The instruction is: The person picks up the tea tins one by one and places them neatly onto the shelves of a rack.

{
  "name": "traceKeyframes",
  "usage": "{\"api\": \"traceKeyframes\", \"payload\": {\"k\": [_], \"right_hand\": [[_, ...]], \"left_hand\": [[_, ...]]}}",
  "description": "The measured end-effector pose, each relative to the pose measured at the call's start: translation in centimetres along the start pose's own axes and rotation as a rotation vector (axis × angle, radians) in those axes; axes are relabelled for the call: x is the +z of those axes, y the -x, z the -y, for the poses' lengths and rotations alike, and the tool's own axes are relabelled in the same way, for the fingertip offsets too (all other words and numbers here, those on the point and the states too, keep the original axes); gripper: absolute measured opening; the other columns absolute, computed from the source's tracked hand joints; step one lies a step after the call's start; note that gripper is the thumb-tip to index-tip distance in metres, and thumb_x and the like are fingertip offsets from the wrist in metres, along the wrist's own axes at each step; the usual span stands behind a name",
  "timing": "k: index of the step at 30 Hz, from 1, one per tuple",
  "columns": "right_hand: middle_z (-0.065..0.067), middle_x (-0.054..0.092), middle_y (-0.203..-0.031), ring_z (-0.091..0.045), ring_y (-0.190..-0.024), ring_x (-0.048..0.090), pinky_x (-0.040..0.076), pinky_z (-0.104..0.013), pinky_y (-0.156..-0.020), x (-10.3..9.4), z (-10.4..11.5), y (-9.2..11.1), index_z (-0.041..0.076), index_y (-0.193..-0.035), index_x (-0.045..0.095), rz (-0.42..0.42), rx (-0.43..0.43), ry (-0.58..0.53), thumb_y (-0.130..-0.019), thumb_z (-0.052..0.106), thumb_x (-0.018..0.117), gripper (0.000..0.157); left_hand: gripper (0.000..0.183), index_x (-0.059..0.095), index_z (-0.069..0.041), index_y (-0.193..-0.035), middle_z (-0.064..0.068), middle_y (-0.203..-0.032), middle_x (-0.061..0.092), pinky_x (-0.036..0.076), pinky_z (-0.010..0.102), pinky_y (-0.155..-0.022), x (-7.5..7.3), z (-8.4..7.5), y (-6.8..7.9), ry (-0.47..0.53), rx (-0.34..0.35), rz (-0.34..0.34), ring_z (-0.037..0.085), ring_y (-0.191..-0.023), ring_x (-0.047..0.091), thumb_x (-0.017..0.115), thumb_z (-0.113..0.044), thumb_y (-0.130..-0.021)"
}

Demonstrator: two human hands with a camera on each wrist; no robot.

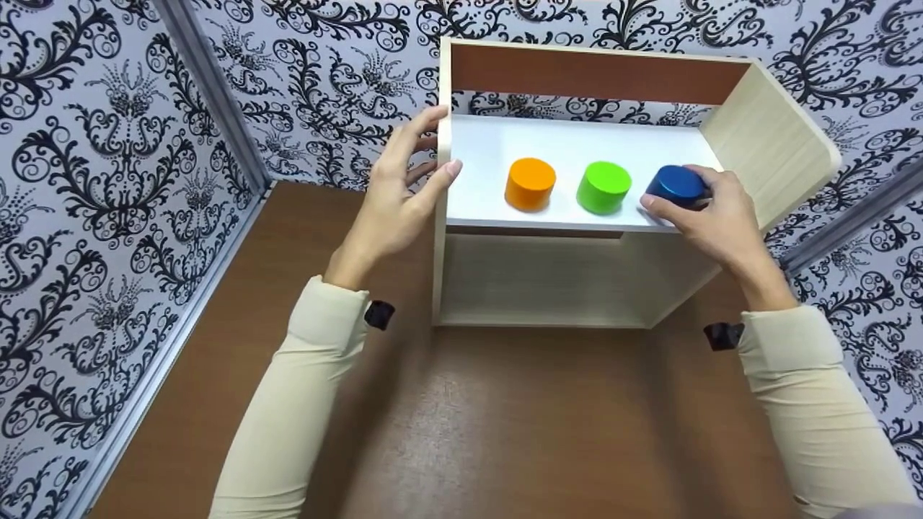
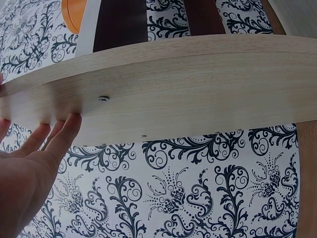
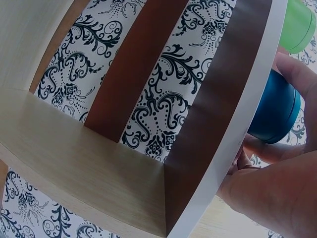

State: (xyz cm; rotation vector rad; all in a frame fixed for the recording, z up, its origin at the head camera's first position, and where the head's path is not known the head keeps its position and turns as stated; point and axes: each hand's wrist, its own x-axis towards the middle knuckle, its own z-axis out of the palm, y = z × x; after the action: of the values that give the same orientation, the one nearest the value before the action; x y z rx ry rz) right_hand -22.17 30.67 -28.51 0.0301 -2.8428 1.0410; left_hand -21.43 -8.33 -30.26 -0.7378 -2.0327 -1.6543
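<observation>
On the white upper shelf (image 1: 483,144) of a small wooden cabinet stand three round canisters in a row. An orange canister (image 1: 530,186) is on the left and a green canister (image 1: 603,189) in the middle. My right hand (image 1: 721,216) grips the blue canister (image 1: 676,184) at the right, thumb on the near side and fingers behind; it appears to sit on the shelf. My left hand (image 1: 404,180) holds the cabinet's left side panel (image 1: 445,137), thumb at its front edge. In the left wrist view its fingertips touch the panel's outer face (image 2: 163,94).
Below the shelf is an open lower compartment (image 1: 541,281). The cabinet's right side panel (image 1: 775,137) rises beside my right hand. Patterned walls (image 1: 94,166) stand behind and at both sides. The cabinet rests on a brown wood-look surface (image 1: 505,418).
</observation>
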Motion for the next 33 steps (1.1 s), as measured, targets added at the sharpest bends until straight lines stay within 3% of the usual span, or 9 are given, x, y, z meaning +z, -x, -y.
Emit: {"api": "traceKeyframes", "payload": {"k": [5, 10, 15, 21, 29, 33], "right_hand": [[-0.030, 0.038, -0.141, -0.044, -0.127, 0.039, 0.039, -0.058, -0.111, -0.2, -0.1, 0.2, -0.001, -0.156, 0.032, -0.009, 0.012, -0.008, -0.087, 0.055, 0.075, 0.099], [-0.025, 0.040, -0.138, -0.039, -0.119, 0.046, 0.045, -0.044, -0.101, -0.2, -0.4, 0.7, 0.003, -0.157, 0.033, -0.052, -0.001, -0.024, -0.086, 0.051, 0.077, 0.096], [-0.018, 0.043, -0.132, -0.029, -0.109, 0.051, 0.050, -0.033, -0.098, -0.3, -0.9, 1.3, 0.003, -0.155, 0.037, -0.122, -0.033, -0.057, -0.085, 0.043, 0.081, 0.092], [-0.007, 0.046, -0.125, -0.019, -0.112, 0.051, 0.052, -0.024, -0.100, -0.6, -1.1, 2.2, 0.000, -0.151, 0.042, -0.204, -0.084, -0.141, -0.083, 0.027, 0.086, 0.086], [0.003, 0.046, -0.122, -0.016, -0.115, 0.051, 0.052, -0.016, -0.096, -0.7, -1.7, 4.5, -0.003, -0.148, 0.046, -0.278, -0.154, -0.210, -0.084, 0.011, 0.084, 0.076], [0.003, 0.048, -0.121, -0.016, -0.114, 0.053, 0.051, -0.016, -0.096, -0.4, -2.3, 6.2, -0.002, -0.144, 0.051, -0.314, -0.221, -0.202, -0.084, 0.005, 0.082, 0.067]], "left_hand": [[0.055, 0.046, -0.010, -0.150, 0.010, -0.143, 0.048, 0.053, 0.038, -0.104, 0.0, -0.1, 0.0, 0.005, 0.002, 0.001, 0.024, -0.125, 0.053, 0.065, -0.018, -0.099], [0.054, 0.046, -0.009, -0.150, 0.010, -0.142, 0.049, 0.053, 0.038, -0.104, 0.0, -0.3, 0.0, 0.009, 0.003, -0.001, 0.024, -0.124, 0.053, 0.065, -0.017, -0.099], [0.057, 0.045, -0.012, -0.151, 0.009, -0.144, 0.047, 0.052, 0.036, -0.105, 0.0, -0.4, -0.2, 0.003, -0.047, 0.008, 0.022, -0.126, 0.052, 0.066, -0.017, -0.099], [0.060, 0.042, -0.015, -0.153, 0.007, -0.147, 0.045, 0.050, 0.035, -0.107, -0.1, -0.6, -0.2, -0.031, -0.103, 0.023, 0.020, -0.130, 0.049, 0.066, -0.018, -0.098], [0.065, 0.036, -0.012, -0.157, 0.011, -0.150, 0.045, 0.048, 0.038, -0.109, -0.4, -1.3, 0.4, -0.036, -0.007, 0.011, 0.023, -0.130, 0.051, 0.063, -0.024, -0.099], [0.060, 0.037, -0.012, -0.157, 0.010, -0.154, 0.042, 0.046, 0.041, -0.110, -1.0, -1.1, 1.4, -0.103, 0.019, -0.026, 0.024, -0.132, 0.048, 0.054, -0.030, -0.103]]}}
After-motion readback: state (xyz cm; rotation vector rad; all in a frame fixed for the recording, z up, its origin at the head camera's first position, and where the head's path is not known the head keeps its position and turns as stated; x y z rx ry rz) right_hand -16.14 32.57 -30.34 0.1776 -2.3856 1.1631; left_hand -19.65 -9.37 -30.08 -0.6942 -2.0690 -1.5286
